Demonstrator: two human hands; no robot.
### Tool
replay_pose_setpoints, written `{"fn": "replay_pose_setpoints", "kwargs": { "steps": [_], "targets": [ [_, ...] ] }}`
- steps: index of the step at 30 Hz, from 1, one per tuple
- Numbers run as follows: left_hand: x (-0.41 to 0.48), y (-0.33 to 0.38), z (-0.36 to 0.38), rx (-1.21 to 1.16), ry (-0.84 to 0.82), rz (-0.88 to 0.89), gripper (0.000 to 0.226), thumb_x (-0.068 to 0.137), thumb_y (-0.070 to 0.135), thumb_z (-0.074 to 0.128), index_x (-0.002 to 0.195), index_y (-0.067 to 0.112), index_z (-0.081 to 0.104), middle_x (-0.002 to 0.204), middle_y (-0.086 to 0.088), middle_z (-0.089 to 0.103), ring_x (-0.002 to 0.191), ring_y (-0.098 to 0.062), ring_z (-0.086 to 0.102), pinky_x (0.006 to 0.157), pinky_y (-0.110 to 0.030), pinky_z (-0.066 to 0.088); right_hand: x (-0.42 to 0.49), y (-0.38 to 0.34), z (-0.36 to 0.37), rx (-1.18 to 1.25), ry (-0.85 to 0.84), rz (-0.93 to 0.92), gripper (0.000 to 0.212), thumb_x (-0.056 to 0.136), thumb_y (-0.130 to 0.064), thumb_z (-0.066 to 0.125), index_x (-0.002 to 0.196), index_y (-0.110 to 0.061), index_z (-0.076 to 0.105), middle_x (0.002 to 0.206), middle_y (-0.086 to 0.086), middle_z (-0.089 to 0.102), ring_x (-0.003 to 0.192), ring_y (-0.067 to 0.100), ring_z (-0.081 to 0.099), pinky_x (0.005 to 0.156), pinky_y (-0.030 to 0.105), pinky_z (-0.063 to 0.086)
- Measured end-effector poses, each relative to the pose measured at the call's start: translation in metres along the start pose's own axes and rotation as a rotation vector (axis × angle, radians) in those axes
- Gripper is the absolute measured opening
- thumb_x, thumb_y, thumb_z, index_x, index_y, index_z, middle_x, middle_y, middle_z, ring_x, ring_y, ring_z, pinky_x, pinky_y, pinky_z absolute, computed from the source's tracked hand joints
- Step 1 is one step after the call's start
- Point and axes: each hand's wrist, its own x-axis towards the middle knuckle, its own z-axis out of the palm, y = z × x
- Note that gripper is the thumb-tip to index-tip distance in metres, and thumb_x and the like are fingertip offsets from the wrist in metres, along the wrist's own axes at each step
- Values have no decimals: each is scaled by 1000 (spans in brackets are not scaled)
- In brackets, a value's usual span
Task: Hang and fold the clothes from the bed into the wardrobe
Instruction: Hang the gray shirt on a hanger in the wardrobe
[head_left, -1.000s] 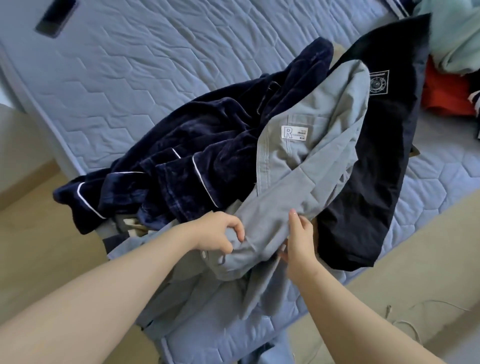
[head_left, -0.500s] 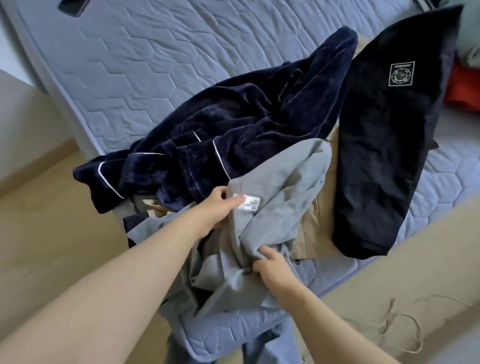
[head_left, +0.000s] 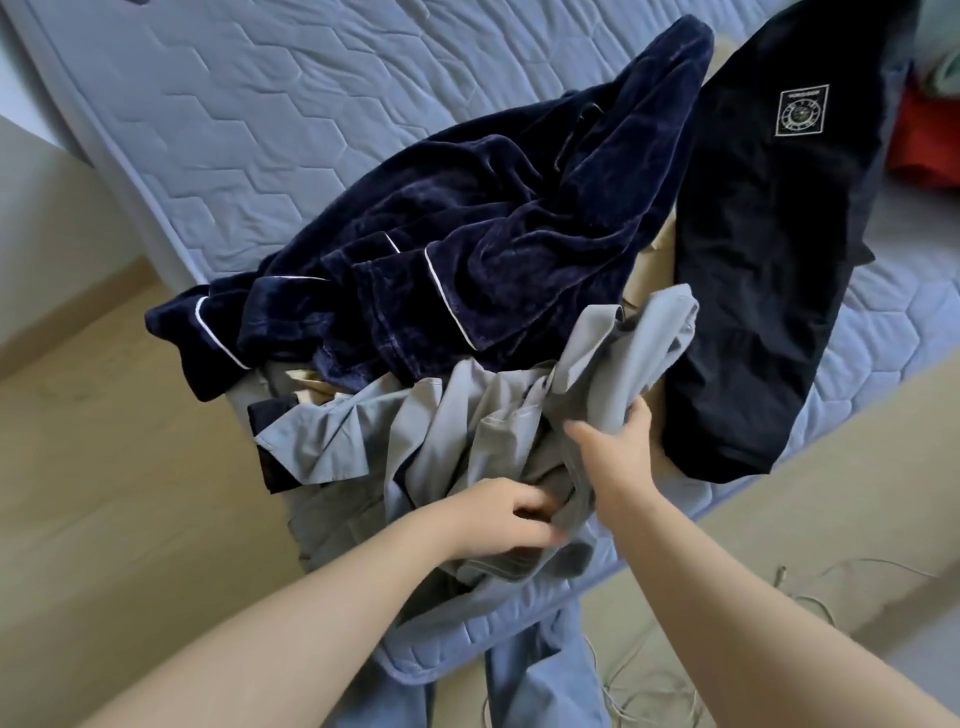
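Mattress (head_left: 260, 130): blue-grey quilted cover with a hexagon stitch. It runs from upper left to lower right, and its near corner points toward you.

Floor (head_left: 104, 467): pale wood tone, visible on both sides of that corner.

Navy robe (head_left: 493, 234): velvet with white piping, heaped mid-mattress. One cuff hangs over the left edge.

Black garment (head_left: 769, 260): lies flat to the right of the robe with a white square emblem near its top. Its lower end reaches the mattress edge.

Grey shirt (head_left: 467, 431): the task item. It is crumpled on the near corner of the mattress, in front of the robe and touching it. Its right part is bunched and lifted toward the black garment.

Your left hand (head_left: 498, 519): fingers curled into the shirt's lower folds, gripping cloth at the near edge. The fingertips are buried in fabric.

Your right hand (head_left: 613, 452): thumb on the near side and fingers wrapped behind, clutching the raised bunch of grey cloth.

Tan cloth (head_left: 644, 280): a strip shows between the robe and the black garment, under the shirt's raised end.

Red cloth (head_left: 930, 140): at the right border, partly cut off. You cannot tell what kind of garment it is.

Cable (head_left: 649, 691): a thin pale cord looped on the floor at lower right.
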Motion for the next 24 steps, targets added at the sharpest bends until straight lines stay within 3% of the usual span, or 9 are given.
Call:
{"fn": "replay_pose_setpoints", "kwargs": {
  "steps": [4, 6, 8, 12, 14, 16, 18, 21, 24],
  "targets": [
    [12, 3, 2, 61, 509, 42, 20, 94, 27, 49, 105, 24, 66, 101, 9, 65, 97, -10, 58, 91, -32, 48, 7, 17, -27, -90, 140, 132, 37, 84, 2, 42, 118, -9, 51, 96, 9, 59, 85, 26, 53, 73, 32, 42],
    [19, 6, -2, 269, 782, 43, 25, 94, 23, 46, 118, 26, 56, 118, 7, 57, 105, -14, 52, 90, -30, 44, 7, 28, -42, -86, 127, 217, 33, 87, 0, 38, 116, -11, 50, 85, 5, 56, 76, 24, 51, 71, 32, 40],
    [30, 8, -8, 468, 879, 57, 41, 92, 25, 50, 132, 25, 41, 137, 5, 41, 122, -18, 40, 98, -30, 35, 7, 44, -58, -157, 88, 311, 28, 89, -1, 39, 111, -13, 50, 80, 5, 54, 70, 23, 49, 69, 31, 41],
    [58, 18, -7, 704, 594, -13, 70, 87, 30, 59, 143, 26, 18, 149, 4, 26, 132, -23, 34, 102, -38, 30, 11, 61, -79, -254, 165, 395, 34, 86, -8, 50, 119, -13, 42, 101, 14, 54, 78, 29, 51, 72, 37, 41],
    [69, 18, -3, 740, 524, -78, 56, 89, 21, 54, 139, 26, 29, 138, 1, 45, 125, -25, 43, 96, -37, 32, 17, 56, -85, -291, 302, 269, 49, 90, -12, 50, 136, -13, 35, 125, 16, 52, 102, 34, 55, 82, 39, 43],
    [73, 16, -3, 738, 586, -67, 27, 90, 12, 45, 114, 22, 53, 115, -2, 60, 111, -26, 51, 85, -33, 34, 22, 44, -85, -205, 372, 73, 45, 94, -17, 46, 138, -13, 37, 129, 11, 53, 110, 30, 53, 88, 36, 41],
    [71, 16, -4, 582, 573, -31, 13, 89, 12, 45, 92, 15, 57, 88, -2, 59, 89, -25, 52, 69, -30, 35, 28, 32, -77, -118, 309, -27, 44, 94, -28, 50, 135, -15, 39, 128, 5, 52, 113, 24, 52, 94, 35, 41],
    [54, 19, -12, 304, 450, 39, 11, 88, 15, 54, 83, 8, 61, 69, 2, 51, 74, -19, 47, 62, -28, 32, 37, 17, -59, -3, 129, 70, 67, 84, -39, 64, 139, -17, 31, 131, 2, 47, 120, 21, 48, 103, 41, 41],
    [24, 20, -26, -40, 370, 70, 7, 77, 10, 64, 70, 9, 64, 66, 1, 58, 69, -14, 53, 68, -27, 40, 41, 9, -43, -21, 8, 211, 46, 83, -27, 67, 121, -11, 47, 110, 6, 58, 97, 23, 58, 84, 43, 53]
  ]
}}
